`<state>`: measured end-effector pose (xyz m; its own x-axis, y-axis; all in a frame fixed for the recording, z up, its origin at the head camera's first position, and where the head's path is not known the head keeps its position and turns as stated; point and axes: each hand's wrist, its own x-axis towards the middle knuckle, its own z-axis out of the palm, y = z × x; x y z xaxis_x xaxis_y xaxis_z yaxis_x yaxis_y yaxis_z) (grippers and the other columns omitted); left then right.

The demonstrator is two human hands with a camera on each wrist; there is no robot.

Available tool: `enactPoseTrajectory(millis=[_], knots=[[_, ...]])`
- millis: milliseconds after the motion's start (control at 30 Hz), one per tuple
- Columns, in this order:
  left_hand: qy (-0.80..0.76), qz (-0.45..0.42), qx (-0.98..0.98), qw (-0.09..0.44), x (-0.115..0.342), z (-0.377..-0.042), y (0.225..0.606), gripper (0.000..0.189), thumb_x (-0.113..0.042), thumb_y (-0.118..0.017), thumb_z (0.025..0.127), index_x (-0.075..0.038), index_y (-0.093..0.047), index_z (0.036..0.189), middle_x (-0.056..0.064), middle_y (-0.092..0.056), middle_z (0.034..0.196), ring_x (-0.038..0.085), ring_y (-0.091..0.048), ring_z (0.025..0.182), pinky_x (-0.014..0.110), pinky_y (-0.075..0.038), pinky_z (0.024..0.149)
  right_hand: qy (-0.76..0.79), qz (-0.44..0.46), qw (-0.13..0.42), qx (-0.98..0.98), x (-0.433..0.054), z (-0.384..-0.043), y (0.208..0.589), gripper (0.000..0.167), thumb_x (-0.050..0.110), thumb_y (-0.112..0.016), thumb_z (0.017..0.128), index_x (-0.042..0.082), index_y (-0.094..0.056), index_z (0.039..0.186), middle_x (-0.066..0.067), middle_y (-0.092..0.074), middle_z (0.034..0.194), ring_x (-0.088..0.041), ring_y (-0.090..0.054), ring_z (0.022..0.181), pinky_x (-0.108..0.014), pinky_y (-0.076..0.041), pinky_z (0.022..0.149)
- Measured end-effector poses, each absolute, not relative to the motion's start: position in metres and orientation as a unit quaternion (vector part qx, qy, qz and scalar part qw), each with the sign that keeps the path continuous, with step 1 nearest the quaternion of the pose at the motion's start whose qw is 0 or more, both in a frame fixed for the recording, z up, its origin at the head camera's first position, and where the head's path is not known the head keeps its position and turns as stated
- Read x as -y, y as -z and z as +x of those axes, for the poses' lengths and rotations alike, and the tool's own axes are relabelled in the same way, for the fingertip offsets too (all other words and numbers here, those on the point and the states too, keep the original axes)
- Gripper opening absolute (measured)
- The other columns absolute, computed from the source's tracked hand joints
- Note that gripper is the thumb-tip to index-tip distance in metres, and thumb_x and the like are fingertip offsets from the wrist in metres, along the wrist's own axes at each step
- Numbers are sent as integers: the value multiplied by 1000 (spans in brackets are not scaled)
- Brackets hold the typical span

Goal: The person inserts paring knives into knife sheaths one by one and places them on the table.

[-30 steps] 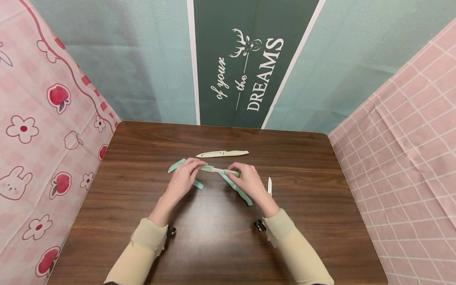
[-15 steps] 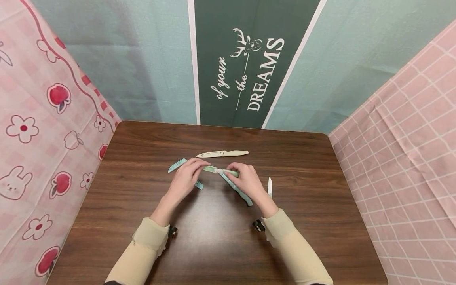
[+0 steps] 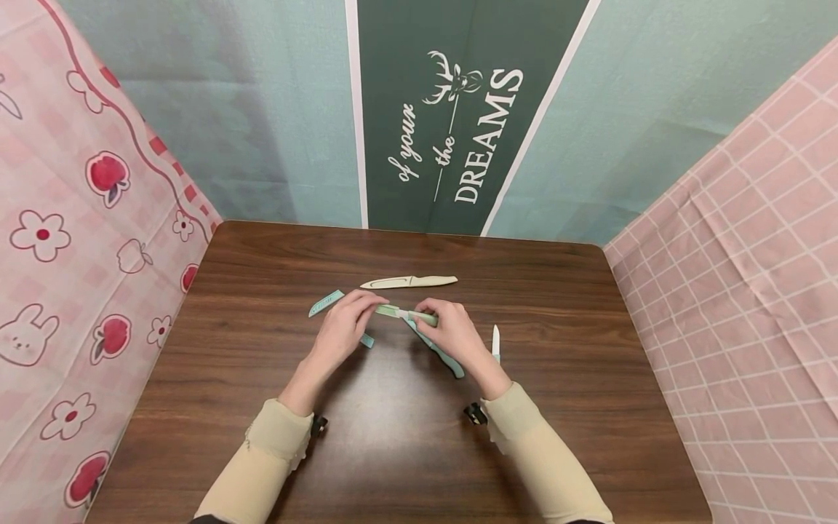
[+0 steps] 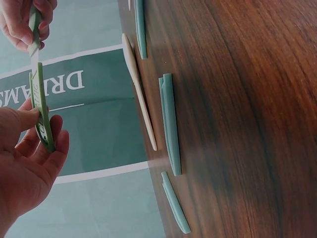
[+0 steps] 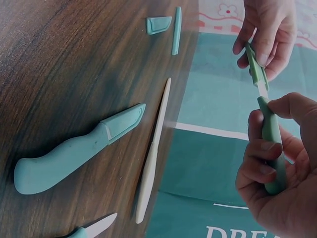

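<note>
Head view: above the brown table point(image 3: 393, 451), near its middle, a green knife point(image 5: 271, 131) and a green cover point(image 4: 40, 106) are held in the air, in one line.
Left hand: by the left hand point(image 3: 342, 322), the cover is pinched between thumb and fingers.
Right hand: by the right hand point(image 3: 452, 327), the knife is gripped at its handle, with the fingers curled around it.
Blade: a short part of the pale blade point(image 5: 262, 89) is seen between handle and cover; the front part is hidden by the cover.
Cream knife: the cream knife point(image 3: 409, 282) is laid behind the hands, and its blade is covered.
Teal knife: the teal knife point(image 5: 69, 158) is laid slantwise below the right hand, also with covered blade.
Small knife: the small knife point(image 3: 495, 340), its blade bare, is placed beside the right wrist.
Teal covers: of two teal covers, one point(image 3: 325, 303) is left just beside the left hand; the other point(image 3: 368, 340) is partly hidden under it.
</note>
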<state>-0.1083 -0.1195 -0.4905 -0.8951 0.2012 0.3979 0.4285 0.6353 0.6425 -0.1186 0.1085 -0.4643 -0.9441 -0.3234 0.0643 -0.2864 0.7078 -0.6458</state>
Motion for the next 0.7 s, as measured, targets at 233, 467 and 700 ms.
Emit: enactPoseTrajectory(millis=[233, 467, 700], knots=[[386, -171, 895, 145, 119, -109, 491, 20, -10, -62, 98, -20, -76, 109, -2, -70, 108, 16, -68, 105, 36, -55, 88, 350, -175, 33, -920, -108, -120, 462, 11, 14, -69, 88, 12, -73, 98, 0, -70, 81, -9, -48, 61, -22, -39, 57], [383, -177, 893, 155, 118, -108, 491, 20, -8, -63, 97, -19, -76, 108, -1, -71, 108, 17, -68, 104, 37, -56, 86, 347, -180, 26, -920, -107, -120, 463, 11, 13, -70, 87, 11, -73, 98, 0, -70, 81, -9, -48, 62, -22, -40, 57], [381, -181, 892, 163, 116, -108, 490, 21, -6, -64, 96, -19, -76, 107, -1, -71, 107, 16, -68, 104, 36, -55, 88, 345, -182, 28, -920, -105, -119, 463, 11, 15, -69, 88, 12, -73, 98, 0, -70, 81, -9, -49, 61, -22, -40, 57]])
